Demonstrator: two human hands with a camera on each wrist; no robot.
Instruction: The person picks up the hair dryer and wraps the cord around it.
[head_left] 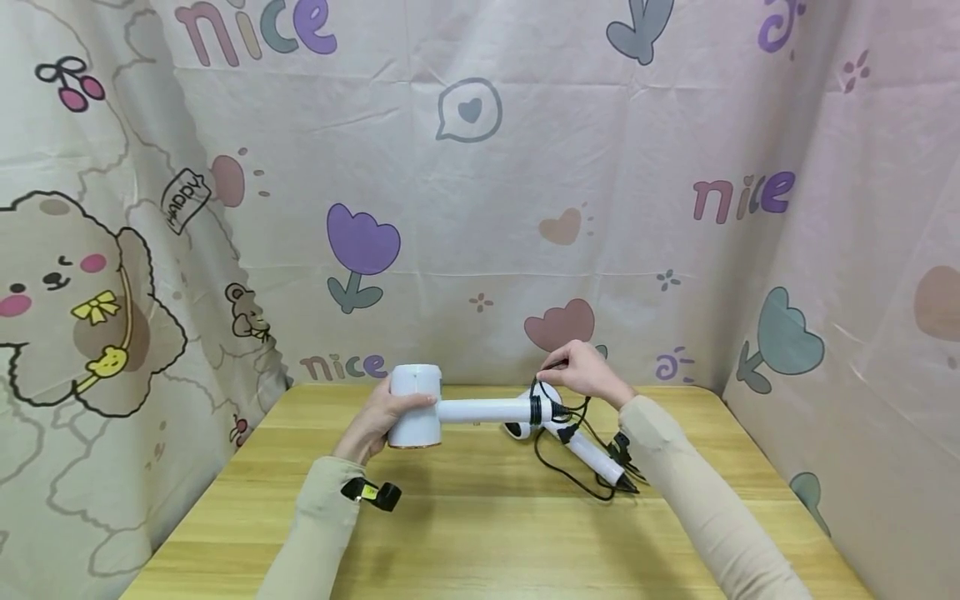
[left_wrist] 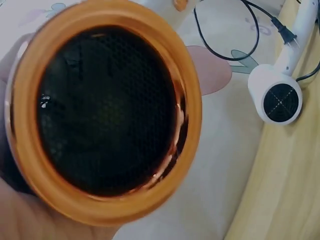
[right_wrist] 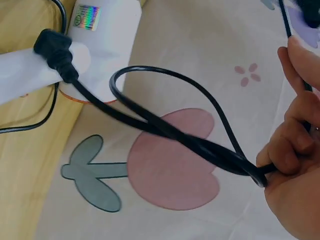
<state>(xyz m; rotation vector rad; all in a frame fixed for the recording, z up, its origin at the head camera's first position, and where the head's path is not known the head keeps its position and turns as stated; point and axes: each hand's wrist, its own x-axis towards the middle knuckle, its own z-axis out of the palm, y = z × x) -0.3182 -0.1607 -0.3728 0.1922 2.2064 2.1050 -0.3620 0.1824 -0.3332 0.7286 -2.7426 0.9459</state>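
My left hand (head_left: 377, 418) grips a white hair dryer (head_left: 416, 408) round its barrel, holding it above the table with the handle pointing right. In the left wrist view, the copper-coloured rim (left_wrist: 192, 110) and dark mesh of its barrel face the camera. Black power cord (head_left: 536, 409) is wound round the handle's end. Beside it, my right hand (head_left: 588, 372) pinches part of the cord. In the right wrist view, curled fingers (right_wrist: 295, 145) hold the twisted cord (right_wrist: 215, 152), and a black plug (right_wrist: 52, 50) hangs from a strand, in front of white plastic.
A second white hair dryer (head_left: 594, 458) lies on the wooden table (head_left: 480, 533) beneath my right hand, its black cord looped loosely around it. A printed curtain (head_left: 480, 208) rises behind the table and along both sides.
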